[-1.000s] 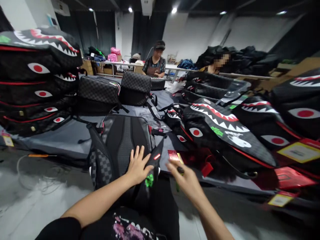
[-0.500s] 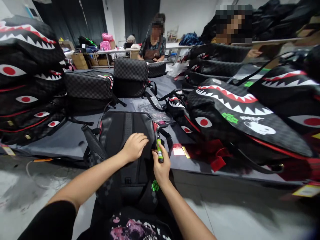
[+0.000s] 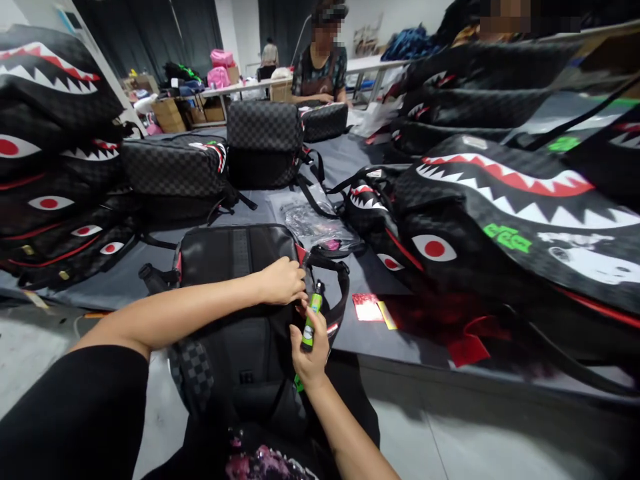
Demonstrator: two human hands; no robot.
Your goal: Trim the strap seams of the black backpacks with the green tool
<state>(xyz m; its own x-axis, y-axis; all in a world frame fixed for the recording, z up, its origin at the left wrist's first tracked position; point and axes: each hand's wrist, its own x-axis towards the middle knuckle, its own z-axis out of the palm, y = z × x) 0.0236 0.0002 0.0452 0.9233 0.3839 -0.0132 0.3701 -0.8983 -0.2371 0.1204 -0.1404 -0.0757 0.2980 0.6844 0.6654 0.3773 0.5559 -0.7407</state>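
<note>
A black backpack point(image 3: 235, 260) lies back-panel up at the table's near edge, its lower part hanging toward me. My left hand point(image 3: 283, 280) is closed, pinching the backpack's right edge near a red seam. My right hand point(image 3: 310, 347) is closed round a green lighter point(image 3: 311, 323), held upright with its top just below my left hand's fingers. The backpack's black handle loop point(image 3: 336, 287) curves to the right of both hands.
Shark-mouth backpacks are stacked at left point(image 3: 45, 153) and piled at right point(image 3: 500, 220). Checkered bags point(image 3: 263, 150) stand behind. A clear plastic bag point(image 3: 315, 223) and a red tag point(image 3: 367, 308) lie on the grey table point(image 3: 125, 280). A person in an apron point(image 3: 323, 60) works at the far end.
My left hand went from flat on the back panel to a pinch at the backpack's right edge. My right hand brought the green lighter up beneath it. The view tilted down.
</note>
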